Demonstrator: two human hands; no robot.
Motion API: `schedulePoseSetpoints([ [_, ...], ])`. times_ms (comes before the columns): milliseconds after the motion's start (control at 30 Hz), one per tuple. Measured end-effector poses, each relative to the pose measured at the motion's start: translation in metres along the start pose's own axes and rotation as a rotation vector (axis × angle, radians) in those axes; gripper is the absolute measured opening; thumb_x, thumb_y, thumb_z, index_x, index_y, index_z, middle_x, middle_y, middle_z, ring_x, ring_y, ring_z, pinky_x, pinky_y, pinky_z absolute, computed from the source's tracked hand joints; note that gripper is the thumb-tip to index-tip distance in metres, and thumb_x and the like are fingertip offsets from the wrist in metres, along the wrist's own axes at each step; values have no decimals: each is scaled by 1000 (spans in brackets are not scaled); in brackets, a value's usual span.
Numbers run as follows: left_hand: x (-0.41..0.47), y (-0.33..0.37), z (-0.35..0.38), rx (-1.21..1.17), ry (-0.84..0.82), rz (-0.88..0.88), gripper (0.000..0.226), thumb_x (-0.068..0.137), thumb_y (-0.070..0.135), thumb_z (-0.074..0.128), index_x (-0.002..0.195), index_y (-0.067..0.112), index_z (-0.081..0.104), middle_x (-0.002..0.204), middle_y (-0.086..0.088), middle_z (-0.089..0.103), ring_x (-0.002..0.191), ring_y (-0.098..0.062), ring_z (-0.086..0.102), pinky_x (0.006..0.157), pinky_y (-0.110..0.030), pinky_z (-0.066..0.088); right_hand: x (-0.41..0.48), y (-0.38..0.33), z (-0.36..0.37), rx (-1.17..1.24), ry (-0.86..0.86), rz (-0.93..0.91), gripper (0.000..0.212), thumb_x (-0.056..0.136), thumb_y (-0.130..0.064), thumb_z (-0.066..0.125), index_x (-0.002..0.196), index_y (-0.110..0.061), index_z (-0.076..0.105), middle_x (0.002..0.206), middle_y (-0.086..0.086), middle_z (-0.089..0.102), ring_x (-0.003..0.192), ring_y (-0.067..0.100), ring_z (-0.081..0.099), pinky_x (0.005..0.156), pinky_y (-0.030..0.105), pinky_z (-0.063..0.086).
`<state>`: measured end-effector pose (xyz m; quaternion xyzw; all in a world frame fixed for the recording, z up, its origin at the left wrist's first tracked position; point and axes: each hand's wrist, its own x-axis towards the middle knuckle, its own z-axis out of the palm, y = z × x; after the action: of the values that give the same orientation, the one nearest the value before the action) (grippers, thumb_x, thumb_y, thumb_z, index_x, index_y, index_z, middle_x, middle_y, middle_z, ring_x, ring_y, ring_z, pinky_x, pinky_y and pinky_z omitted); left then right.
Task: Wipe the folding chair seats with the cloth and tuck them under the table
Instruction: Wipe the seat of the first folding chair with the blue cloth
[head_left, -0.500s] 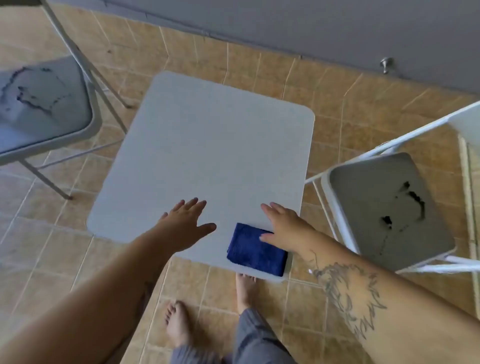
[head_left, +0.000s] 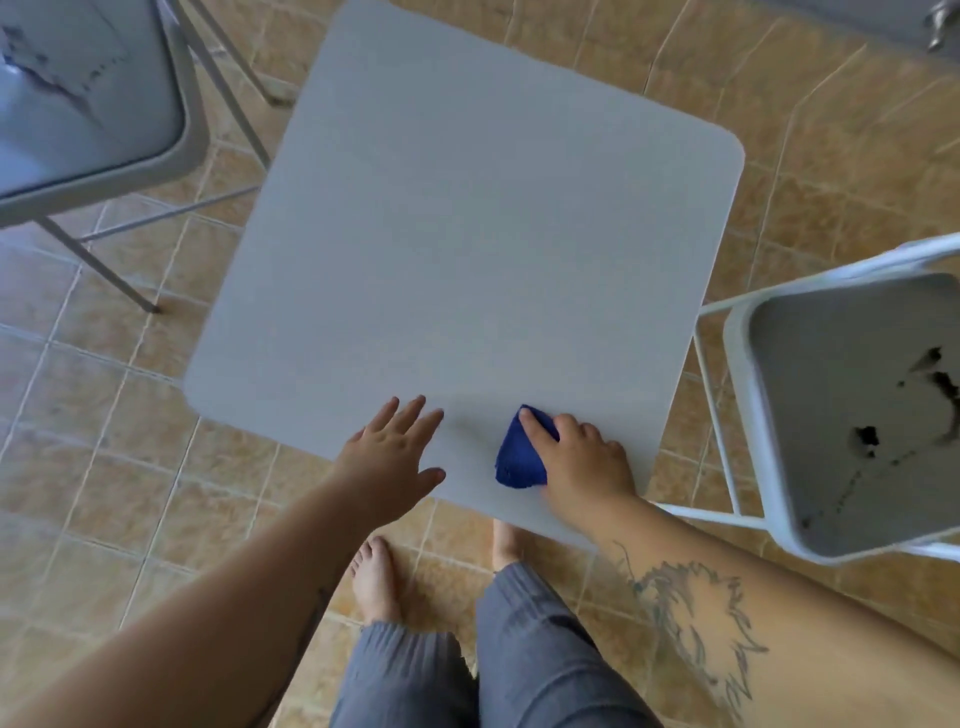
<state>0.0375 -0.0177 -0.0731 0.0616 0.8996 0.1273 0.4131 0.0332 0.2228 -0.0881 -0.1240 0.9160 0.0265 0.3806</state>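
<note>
A dark blue cloth (head_left: 514, 457) lies near the front edge of the grey square table (head_left: 467, 234). My right hand (head_left: 582, 462) covers its right side, fingers curled over it and gripping it. My left hand (head_left: 395, 457) rests flat and open on the table edge, a little to the left of the cloth. One grey folding chair (head_left: 78, 104) stands at the upper left, its seat streaked with dark marks. A second folding chair (head_left: 852, 415) stands at the right, with black smudges on its seat.
The floor is tan tile (head_left: 104, 467). My bare feet (head_left: 374, 577) and grey trouser legs stand at the table's front edge. The chair legs (head_left: 98, 270) splay out beside the table's left side. A metal doorstop (head_left: 940, 26) sits at the upper right by the wall.
My right hand has slid onto the cloth and closed over it, bunching it up. The camera has moved closer and tilted down. My left hand stays flat on the table.
</note>
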Motion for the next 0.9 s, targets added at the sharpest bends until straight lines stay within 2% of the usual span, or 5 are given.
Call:
schedulePoseSetpoints([
  [233,-52,-85,-78,-61,134,-16,73,94,53,44,153,32,8,163,8,-3,150,-18,-4,118,-45,23,28,-62,-119,228,40,98,82,81,-33,55,149,-41,10,126,0,37,108,24,48,76,34,45],
  [400,-105,-197,-152,-88,237,-23,72,94,48,48,154,28,13,163,1,2,150,-23,0,120,-41,11,36,-164,-203,341,167,109,79,79,-28,53,146,-43,14,119,-2,39,96,22,51,78,38,52],
  [533,-150,-290,-207,-61,295,-82,70,94,46,51,153,26,19,163,-3,9,150,-26,7,120,-39,10,47,-256,-245,487,206,105,79,82,-30,53,147,-45,11,128,-1,37,96,22,51,80,37,49],
  [733,-168,-396,-272,-129,408,-221,68,93,45,53,152,25,25,161,-1,18,147,-24,18,118,-38,17,96,-364,-297,338,154,-116,81,80,-31,55,148,-44,13,140,-1,34,112,24,51,85,37,50],
  [900,-146,-463,-292,-248,417,-289,68,90,46,56,150,24,31,159,-1,24,142,-23,31,117,-40,27,160,-422,-338,294,110,-146,85,77,-31,56,149,-44,14,147,0,30,123,28,46,92,40,47],
])
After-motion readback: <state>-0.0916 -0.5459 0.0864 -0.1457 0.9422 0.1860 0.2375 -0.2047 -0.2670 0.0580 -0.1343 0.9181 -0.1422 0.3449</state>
